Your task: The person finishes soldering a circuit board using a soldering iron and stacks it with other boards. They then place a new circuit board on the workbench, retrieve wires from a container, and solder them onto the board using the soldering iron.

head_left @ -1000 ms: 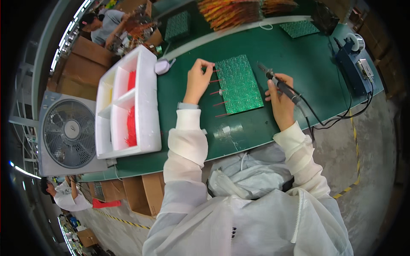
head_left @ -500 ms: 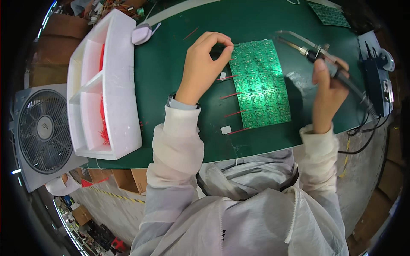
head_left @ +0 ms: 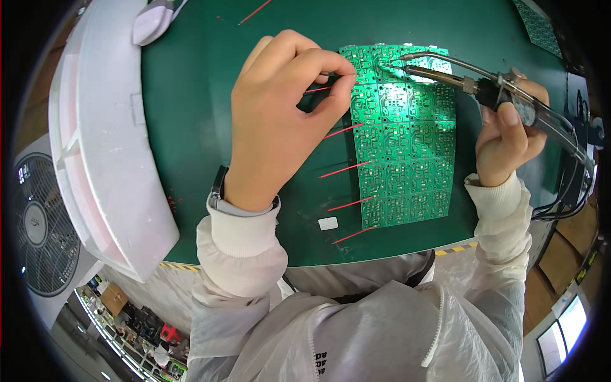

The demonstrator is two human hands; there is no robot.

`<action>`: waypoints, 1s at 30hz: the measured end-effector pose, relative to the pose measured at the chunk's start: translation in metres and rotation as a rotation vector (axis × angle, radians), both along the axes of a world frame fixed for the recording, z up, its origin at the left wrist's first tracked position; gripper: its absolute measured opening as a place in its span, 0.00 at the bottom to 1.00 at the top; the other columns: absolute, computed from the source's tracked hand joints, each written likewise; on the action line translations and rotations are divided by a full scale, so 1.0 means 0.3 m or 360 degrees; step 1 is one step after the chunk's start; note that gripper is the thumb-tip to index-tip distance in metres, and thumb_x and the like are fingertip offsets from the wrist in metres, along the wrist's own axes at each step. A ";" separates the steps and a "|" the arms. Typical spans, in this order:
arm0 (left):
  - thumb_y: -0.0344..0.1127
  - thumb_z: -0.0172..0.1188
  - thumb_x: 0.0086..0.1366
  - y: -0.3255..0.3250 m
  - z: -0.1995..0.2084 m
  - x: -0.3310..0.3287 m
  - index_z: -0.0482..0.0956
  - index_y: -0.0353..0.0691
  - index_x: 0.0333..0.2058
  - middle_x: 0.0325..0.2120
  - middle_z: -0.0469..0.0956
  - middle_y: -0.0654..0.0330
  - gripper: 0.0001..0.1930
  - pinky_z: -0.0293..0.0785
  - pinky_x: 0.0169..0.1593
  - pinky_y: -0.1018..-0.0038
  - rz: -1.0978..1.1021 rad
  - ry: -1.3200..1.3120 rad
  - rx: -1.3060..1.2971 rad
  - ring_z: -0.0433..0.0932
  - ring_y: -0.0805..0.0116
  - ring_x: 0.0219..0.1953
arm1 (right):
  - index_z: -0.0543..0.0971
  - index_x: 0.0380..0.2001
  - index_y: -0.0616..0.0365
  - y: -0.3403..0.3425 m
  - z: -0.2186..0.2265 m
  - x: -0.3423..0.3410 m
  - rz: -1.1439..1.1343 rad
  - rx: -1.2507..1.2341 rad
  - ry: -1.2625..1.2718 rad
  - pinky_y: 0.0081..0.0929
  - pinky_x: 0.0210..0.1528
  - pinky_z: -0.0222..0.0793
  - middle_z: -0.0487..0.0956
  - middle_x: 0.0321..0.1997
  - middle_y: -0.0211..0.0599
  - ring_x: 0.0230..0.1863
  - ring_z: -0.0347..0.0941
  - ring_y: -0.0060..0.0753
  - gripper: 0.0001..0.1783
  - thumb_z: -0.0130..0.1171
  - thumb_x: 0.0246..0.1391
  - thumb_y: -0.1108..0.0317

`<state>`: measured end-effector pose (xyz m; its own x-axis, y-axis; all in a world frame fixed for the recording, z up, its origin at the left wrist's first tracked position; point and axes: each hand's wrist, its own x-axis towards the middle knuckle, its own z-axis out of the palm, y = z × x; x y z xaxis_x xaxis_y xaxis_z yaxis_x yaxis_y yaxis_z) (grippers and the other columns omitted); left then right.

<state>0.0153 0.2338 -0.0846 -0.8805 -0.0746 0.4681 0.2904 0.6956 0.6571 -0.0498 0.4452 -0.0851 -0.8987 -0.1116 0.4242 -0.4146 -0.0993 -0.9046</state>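
A green circuit board panel (head_left: 404, 143) lies on the green table, with several thin red wires (head_left: 345, 170) reaching out from its left edge. My left hand (head_left: 280, 108) is closed in a pinch over the panel's upper left edge. What its fingertips hold is too small to make out; part of a red wire shows through the gap below the index finger. My right hand (head_left: 512, 137) grips a soldering iron (head_left: 445, 77) with a curved metal tube along it. The iron's tip points left over the panel's top row; whether it touches cannot be told.
A white foam box (head_left: 118, 146) with compartments stands at the left, a fan (head_left: 44, 223) beyond it. A white and purple device (head_left: 153, 22) sits by the box. A loose red wire (head_left: 254, 11) lies at the back. Near the front is a small white piece (head_left: 328, 223).
The soldering iron has moved left, from beside the panel to over its top row. My left hand stays pinched at the panel's upper left edge. The view has shifted closer.
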 end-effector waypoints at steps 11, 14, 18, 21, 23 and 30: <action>0.21 0.61 0.42 0.049 0.045 -0.019 0.76 0.38 0.23 0.19 0.69 0.64 0.07 0.62 0.25 0.84 -0.0096 -0.0207 -0.0268 0.66 0.77 0.21 | 0.66 0.30 0.67 0.027 -0.022 -0.012 0.0242 0.0128 0.0226 0.16 0.28 0.57 0.69 0.24 0.38 0.24 0.62 0.22 0.18 0.60 0.40 0.66; 0.21 0.60 0.42 0.057 0.000 -0.008 0.76 0.37 0.22 0.18 0.69 0.64 0.06 0.62 0.25 0.84 0.0037 -0.0030 0.0110 0.66 0.77 0.21 | 0.66 0.31 0.67 0.022 -0.025 -0.017 0.0289 0.0124 0.0270 0.18 0.31 0.58 0.70 0.26 0.40 0.26 0.63 0.23 0.19 0.61 0.40 0.67; 0.21 0.60 0.43 0.070 0.018 -0.012 0.75 0.37 0.22 0.18 0.69 0.64 0.06 0.61 0.25 0.84 0.0066 -0.0090 0.0157 0.66 0.78 0.21 | 0.66 0.31 0.68 0.031 -0.029 -0.015 0.0302 0.0128 0.0247 0.19 0.32 0.59 0.70 0.26 0.41 0.27 0.64 0.24 0.19 0.61 0.39 0.68; 0.21 0.60 0.42 0.068 0.016 -0.007 0.75 0.37 0.22 0.18 0.68 0.65 0.06 0.61 0.25 0.84 0.0098 -0.0106 0.0130 0.65 0.78 0.21 | 0.66 0.31 0.68 0.024 -0.026 -0.010 0.0268 0.0119 0.0229 0.17 0.31 0.59 0.70 0.26 0.41 0.26 0.63 0.24 0.18 0.60 0.40 0.68; 0.21 0.60 0.42 0.064 0.013 -0.005 0.75 0.37 0.22 0.18 0.68 0.65 0.06 0.61 0.25 0.84 0.0118 -0.0098 0.0029 0.65 0.78 0.21 | 0.66 0.31 0.68 0.020 -0.023 -0.009 0.0257 0.0128 0.0222 0.16 0.29 0.58 0.70 0.26 0.40 0.25 0.62 0.23 0.18 0.60 0.40 0.69; 0.21 0.60 0.42 0.061 0.009 -0.012 0.75 0.37 0.22 0.18 0.68 0.65 0.06 0.60 0.25 0.84 0.0050 -0.0072 -0.0033 0.65 0.78 0.21 | 0.64 0.35 0.69 0.058 -0.036 0.001 0.0203 0.0166 0.0068 0.13 0.22 0.62 0.68 0.32 0.46 0.22 0.65 0.26 0.19 0.54 0.39 0.69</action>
<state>0.0117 0.2521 -0.0818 -0.8983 -0.0934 0.4294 0.2383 0.7174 0.6546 -0.0495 0.4626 -0.0958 -0.8558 -0.2686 0.4420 -0.4431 -0.0603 -0.8945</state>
